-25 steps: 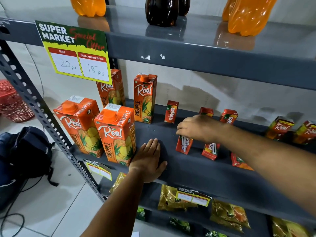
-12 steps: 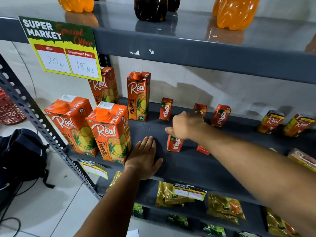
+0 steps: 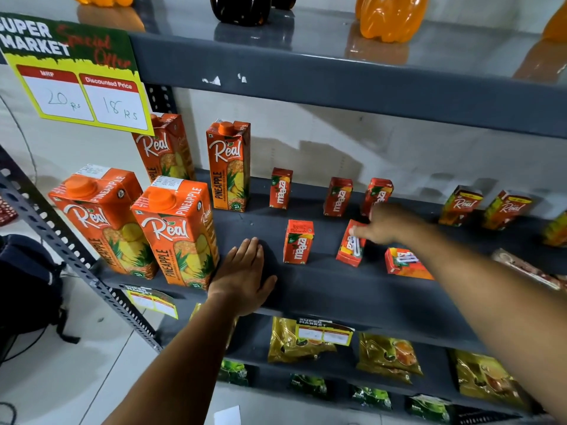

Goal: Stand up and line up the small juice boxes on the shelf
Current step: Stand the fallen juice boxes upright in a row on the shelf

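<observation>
Small red Maaza juice boxes stand on the grey middle shelf point(image 3: 337, 289). Three stand upright along the back point(image 3: 280, 188) point(image 3: 337, 196) point(image 3: 379, 193). In front, one box point(image 3: 298, 242) stands upright and free. To its right a second box point(image 3: 351, 246) leans tilted with its straw side facing me, and my right hand point(image 3: 386, 223) holds its top with fingers closed on it. A third front box point(image 3: 402, 262) lies flat beside my forearm. My left hand point(image 3: 245, 277) rests flat on the shelf's front edge, holding nothing.
Four tall Real pineapple cartons point(image 3: 178, 231) stand at the shelf's left. Two small Real boxes point(image 3: 460, 205) stand at the back right. Soda bottles point(image 3: 389, 16) sit on the shelf above. A price sign point(image 3: 76, 78) hangs upper left. Snack packets point(image 3: 389, 354) fill the lower shelves.
My right hand let go of the left front box, which now stands upright, and moved right onto the tilted box. My left hand stayed flat on the shelf.
</observation>
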The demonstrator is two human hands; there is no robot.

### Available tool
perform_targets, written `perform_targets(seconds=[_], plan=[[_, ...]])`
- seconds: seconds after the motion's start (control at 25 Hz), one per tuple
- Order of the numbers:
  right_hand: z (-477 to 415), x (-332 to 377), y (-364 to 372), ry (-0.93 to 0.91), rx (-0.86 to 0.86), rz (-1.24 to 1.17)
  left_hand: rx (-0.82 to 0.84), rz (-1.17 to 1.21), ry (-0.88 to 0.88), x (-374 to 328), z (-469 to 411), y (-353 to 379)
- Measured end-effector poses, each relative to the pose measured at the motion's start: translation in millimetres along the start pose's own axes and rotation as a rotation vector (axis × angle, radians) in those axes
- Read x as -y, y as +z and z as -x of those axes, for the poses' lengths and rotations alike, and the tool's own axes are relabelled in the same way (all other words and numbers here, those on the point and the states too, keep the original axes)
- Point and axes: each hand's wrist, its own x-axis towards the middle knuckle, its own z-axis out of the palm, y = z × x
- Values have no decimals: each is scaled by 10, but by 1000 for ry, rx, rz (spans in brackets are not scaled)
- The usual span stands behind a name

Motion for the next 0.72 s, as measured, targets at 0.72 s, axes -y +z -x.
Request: perform_targets(seconds=[0.72], plan=[[286, -162, 214, -105, -203, 111, -1, -14, -12, -16, 16, 32]])
